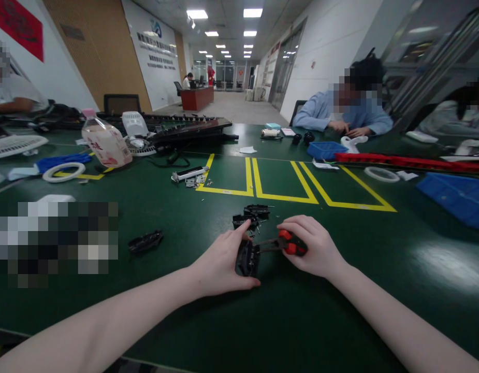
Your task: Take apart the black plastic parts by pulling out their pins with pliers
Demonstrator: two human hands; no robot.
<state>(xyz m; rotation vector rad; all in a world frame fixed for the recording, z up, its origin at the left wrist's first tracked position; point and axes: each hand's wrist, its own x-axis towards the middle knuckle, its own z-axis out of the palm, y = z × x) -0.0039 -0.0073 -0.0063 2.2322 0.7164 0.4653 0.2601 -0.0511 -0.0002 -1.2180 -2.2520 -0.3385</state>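
Green matting covers a wide table (286, 321) marked with yellow tape lines (262, 192), set in a long hall with ceiling lights and a reception desk far down the middle.

Seen from the head camera, both bare forearms reach in from the near edge and meet at the table's near centre. The left hand (219, 261) lies palm inward, its fingers (242, 229) and thumb closed around a small black plastic part (247, 258) that rests on the table. The right hand (315, 247) curls from the right, its fingers gripping the red and black handle of a screwdriver (291, 243), whose dark shaft points left into the black part. Just beyond the hands lies a cluster of loose black pieces (251, 215); another black piece (146, 241) lies well to the left.

Farther off on the left stand a plastic bottle (106, 141), a roll of white tape (63, 172) and a black keyboard-like unit (190, 129). Blue trays (456, 197) sit on the right. A person in a blue shirt (320, 111) sits at the far right side, hands on the table.
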